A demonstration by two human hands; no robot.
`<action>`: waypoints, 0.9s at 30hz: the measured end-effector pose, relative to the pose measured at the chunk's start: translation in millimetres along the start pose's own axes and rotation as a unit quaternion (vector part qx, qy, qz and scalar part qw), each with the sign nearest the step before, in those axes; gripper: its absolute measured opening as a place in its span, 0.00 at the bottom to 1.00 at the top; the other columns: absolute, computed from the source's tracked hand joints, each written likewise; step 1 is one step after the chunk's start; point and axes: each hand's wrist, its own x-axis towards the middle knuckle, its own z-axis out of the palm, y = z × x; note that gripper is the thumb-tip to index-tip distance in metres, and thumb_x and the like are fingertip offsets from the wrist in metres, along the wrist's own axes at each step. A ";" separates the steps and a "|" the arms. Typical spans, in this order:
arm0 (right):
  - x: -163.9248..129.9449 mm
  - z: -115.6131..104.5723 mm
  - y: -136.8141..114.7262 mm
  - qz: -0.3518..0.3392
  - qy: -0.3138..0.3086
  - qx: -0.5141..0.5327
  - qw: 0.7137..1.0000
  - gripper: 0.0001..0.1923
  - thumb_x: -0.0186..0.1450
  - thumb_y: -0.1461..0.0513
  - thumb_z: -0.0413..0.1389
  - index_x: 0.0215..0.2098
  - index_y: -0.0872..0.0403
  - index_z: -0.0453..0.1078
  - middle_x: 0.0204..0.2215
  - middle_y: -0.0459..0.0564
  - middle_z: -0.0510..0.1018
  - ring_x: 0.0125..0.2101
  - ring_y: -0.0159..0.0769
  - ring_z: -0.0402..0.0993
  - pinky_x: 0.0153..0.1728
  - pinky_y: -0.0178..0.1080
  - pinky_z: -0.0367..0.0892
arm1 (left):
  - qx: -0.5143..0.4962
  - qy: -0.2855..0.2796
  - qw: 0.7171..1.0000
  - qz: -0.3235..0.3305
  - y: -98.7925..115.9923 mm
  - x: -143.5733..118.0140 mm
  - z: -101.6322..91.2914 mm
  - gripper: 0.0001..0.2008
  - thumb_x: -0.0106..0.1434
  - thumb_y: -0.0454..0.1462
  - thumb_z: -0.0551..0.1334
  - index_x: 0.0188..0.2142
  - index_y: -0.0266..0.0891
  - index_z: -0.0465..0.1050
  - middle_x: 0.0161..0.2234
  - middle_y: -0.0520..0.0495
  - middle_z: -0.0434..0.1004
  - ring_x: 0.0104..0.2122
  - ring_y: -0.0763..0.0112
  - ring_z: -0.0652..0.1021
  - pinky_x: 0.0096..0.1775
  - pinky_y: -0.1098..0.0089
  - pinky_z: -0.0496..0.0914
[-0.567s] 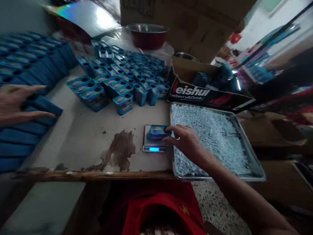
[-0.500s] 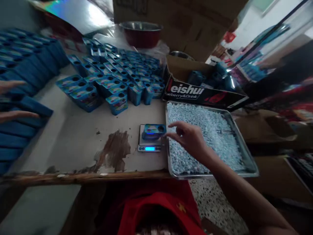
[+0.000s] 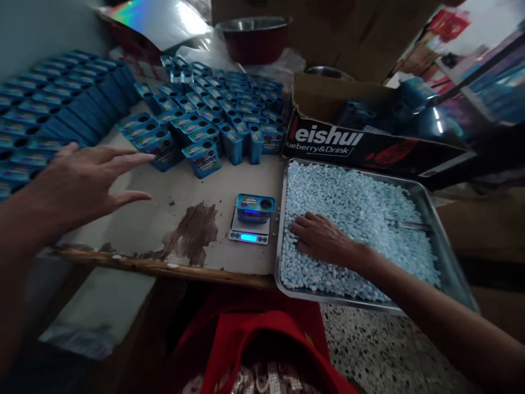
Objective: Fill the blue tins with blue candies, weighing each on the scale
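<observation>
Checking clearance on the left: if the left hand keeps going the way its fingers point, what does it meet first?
Probably the nearest open blue boxes: the left hand hovers spread over the table, fingers aimed there; height unclear.

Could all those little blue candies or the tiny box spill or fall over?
Maybe. The metal tray sticks out past the table's front edge, and the right hand presses into the blue candies, so a hard push might tip it or scatter some. The small box sits on a little scale close beside the tray, so a bump could knock it off. The left hand hovers near the standing boxes, which could topple like dominoes.
</observation>
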 end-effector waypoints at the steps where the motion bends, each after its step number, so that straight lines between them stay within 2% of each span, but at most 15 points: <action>1: -1.4 -3.2 5.8 -0.010 -0.020 0.013 1.000 0.04 0.73 0.64 0.55 0.44 0.54 0.72 0.43 0.57 0.79 0.43 0.48 0.74 0.44 0.47 0.69 | 0.018 -0.006 1.000 0.017 5.5 -1.2 6.4 0.42 0.72 0.69 0.49 0.70 0.45 0.68 0.70 0.44 0.70 0.69 0.51 0.69 0.71 0.38 0.49; 3: -7.6 -11.5 20.8 -0.008 -0.033 0.083 0.996 0.05 0.72 0.65 0.54 0.42 0.53 0.73 0.41 0.54 0.79 0.39 0.43 0.75 0.40 0.43 0.68 | 0.046 -0.013 0.998 0.048 12.3 -5.7 14.3 0.43 0.74 0.69 0.46 0.71 0.45 0.68 0.70 0.42 0.70 0.67 0.54 0.71 0.71 0.39 0.50; 6: -19.1 -23.1 42.3 0.056 0.020 0.238 0.969 0.05 0.72 0.62 0.55 0.41 0.52 0.74 0.38 0.51 0.79 0.35 0.38 0.74 0.37 0.40 0.66 | 0.053 -0.023 0.996 0.062 18.1 -12.6 20.6 0.38 0.76 0.65 0.46 0.66 0.44 0.73 0.65 0.41 0.76 0.62 0.56 0.76 0.70 0.40 0.54; 8: -25.1 -25.7 50.5 0.126 0.054 0.351 0.926 0.09 0.71 0.55 0.57 0.40 0.52 0.75 0.32 0.48 0.77 0.31 0.36 0.71 0.33 0.39 0.64 | 0.040 -0.039 0.995 0.078 23.9 -14.7 25.4 0.32 0.78 0.60 0.51 0.64 0.43 0.76 0.62 0.41 0.78 0.60 0.56 0.77 0.69 0.42 0.57; 10: -29.0 -23.8 52.8 0.182 0.048 0.448 0.874 0.16 0.68 0.48 0.62 0.39 0.52 0.75 0.27 0.45 0.74 0.26 0.33 0.66 0.27 0.37 0.59 | 0.016 -0.052 0.994 0.091 33.9 -14.7 31.3 0.25 0.76 0.53 0.59 0.63 0.42 0.76 0.61 0.41 0.80 0.59 0.54 0.78 0.67 0.43 0.60; 12: -31.3 -20.1 51.1 0.213 0.032 0.513 0.831 0.20 0.66 0.44 0.65 0.37 0.51 0.74 0.22 0.41 0.68 0.22 0.31 0.59 0.24 0.36 0.53 | -0.014 -0.058 0.994 0.094 48.0 -14.0 37.5 0.22 0.73 0.45 0.64 0.63 0.42 0.75 0.60 0.42 0.80 0.59 0.53 0.78 0.67 0.44 0.62; 13: -31.8 -18.5 49.5 0.223 0.033 0.527 0.820 0.21 0.65 0.43 0.65 0.37 0.51 0.74 0.21 0.40 0.66 0.21 0.30 0.57 0.23 0.35 0.51 | -0.032 -0.057 0.994 0.089 56.2 -13.7 40.7 0.23 0.71 0.42 0.66 0.64 0.41 0.75 0.60 0.42 0.80 0.58 0.52 0.78 0.66 0.45 0.63; 15: -31.4 -17.3 45.8 0.230 0.054 0.510 0.827 0.20 0.66 0.44 0.65 0.37 0.51 0.74 0.21 0.40 0.67 0.21 0.30 0.58 0.23 0.36 0.51 | -0.075 -0.048 0.994 0.065 73.6 -14.2 48.0 0.26 0.70 0.40 0.68 0.65 0.41 0.73 0.61 0.41 0.80 0.59 0.52 0.78 0.65 0.48 0.66; 18: -27.0 -21.3 40.8 0.210 0.071 0.437 0.872 0.17 0.67 0.46 0.65 0.35 0.51 0.77 0.27 0.46 0.75 0.27 0.35 0.66 0.28 0.37 0.58 | -0.165 -0.031 0.985 0.023 97.7 -16.9 61.7 0.30 0.68 0.40 0.70 0.68 0.40 0.71 0.63 0.41 0.79 0.61 0.54 0.78 0.65 0.53 0.71; 19: -24.7 -24.1 39.4 0.203 0.068 0.427 0.879 0.17 0.67 0.47 0.64 0.35 0.52 0.77 0.28 0.47 0.77 0.29 0.36 0.67 0.29 0.38 0.59 | -0.197 -0.026 0.980 0.014 104.3 -17.8 66.7 0.31 0.68 0.41 0.70 0.68 0.41 0.71 0.63 0.41 0.79 0.62 0.54 0.78 0.65 0.54 0.71; 25: -1.4 -59.7 25.1 0.177 0.072 0.482 0.855 0.16 0.68 0.48 0.65 0.41 0.51 0.76 0.28 0.44 0.73 0.26 0.32 0.62 0.28 0.37 0.57 | -0.321 0.021 0.947 -0.020 130.4 -14.9 89.0 0.34 0.66 0.49 0.73 0.67 0.42 0.71 0.59 0.41 0.81 0.60 0.53 0.80 0.66 0.52 0.72; 27: 12.1 -77.2 15.4 0.141 0.077 0.480 0.863 0.15 0.69 0.49 0.64 0.43 0.51 0.76 0.28 0.43 0.73 0.27 0.32 0.62 0.28 0.37 0.57 | -0.334 0.019 0.942 -0.018 135.5 -11.8 92.3 0.34 0.67 0.51 0.72 0.67 0.42 0.71 0.60 0.40 0.81 0.60 0.53 0.80 0.66 0.51 0.72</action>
